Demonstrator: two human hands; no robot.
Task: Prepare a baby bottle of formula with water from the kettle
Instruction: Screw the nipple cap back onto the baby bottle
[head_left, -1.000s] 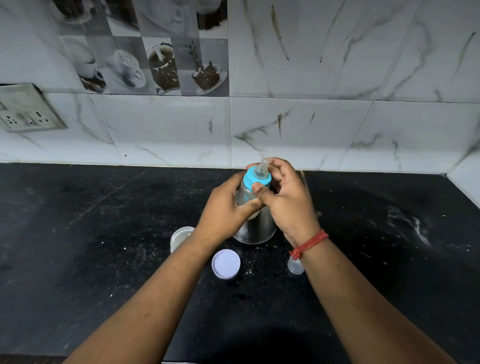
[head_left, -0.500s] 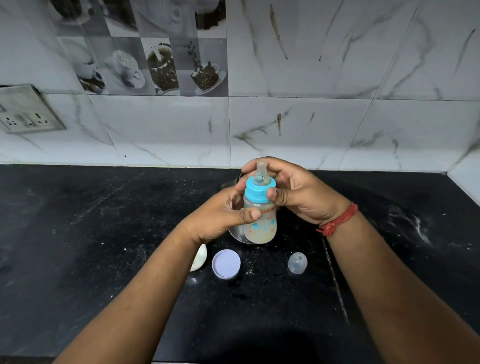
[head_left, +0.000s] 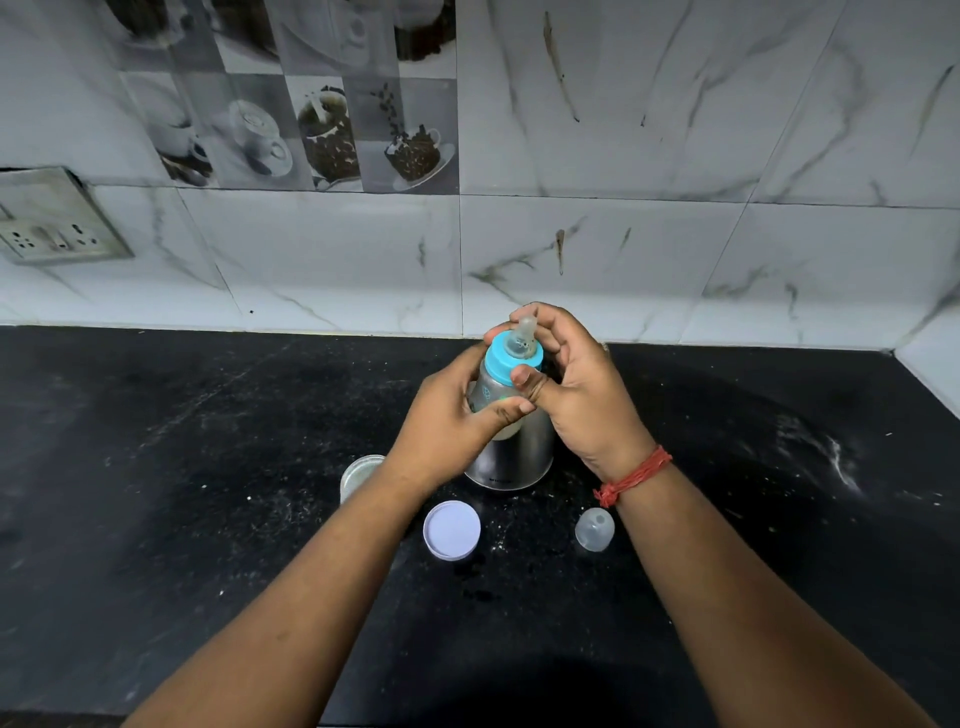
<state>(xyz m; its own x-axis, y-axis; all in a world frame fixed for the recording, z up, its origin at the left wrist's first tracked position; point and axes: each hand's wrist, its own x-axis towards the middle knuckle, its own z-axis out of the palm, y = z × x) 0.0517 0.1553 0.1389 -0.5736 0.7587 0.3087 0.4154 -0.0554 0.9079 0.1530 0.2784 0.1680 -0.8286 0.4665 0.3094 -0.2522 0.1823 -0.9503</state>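
Head view: a bottle (head_left: 496, 395) is held above a black counter (head_left: 156, 493), in front of a steel kettle (head_left: 514, 457) that stands near the middle of the counter. The bottle is tilted slightly, its teat (head_left: 524, 332) leaning toward the far right. The left hand (head_left: 452, 421) is wrapped around the bottle's body, thumb across the near side. The right hand (head_left: 576, 384) is closed on the blue collar (head_left: 511, 361), with its thumb on the near edge and its fingers curled behind the teat. A red thread (head_left: 634, 475) is tied around the right wrist. Pale liquid can be seen in the bottle's lower part, below the left thumb. On the counter, a white lid (head_left: 451, 530) lies near the kettle, just right of the left forearm. A clear cap (head_left: 595, 529) stands to its right, beside the right forearm. A jar (head_left: 361, 473) is partly hidden behind the left wrist, to the left of the kettle. White specks are scattered over the counter. A socket plate (head_left: 57, 218) is fixed on the tiled wall at far left.
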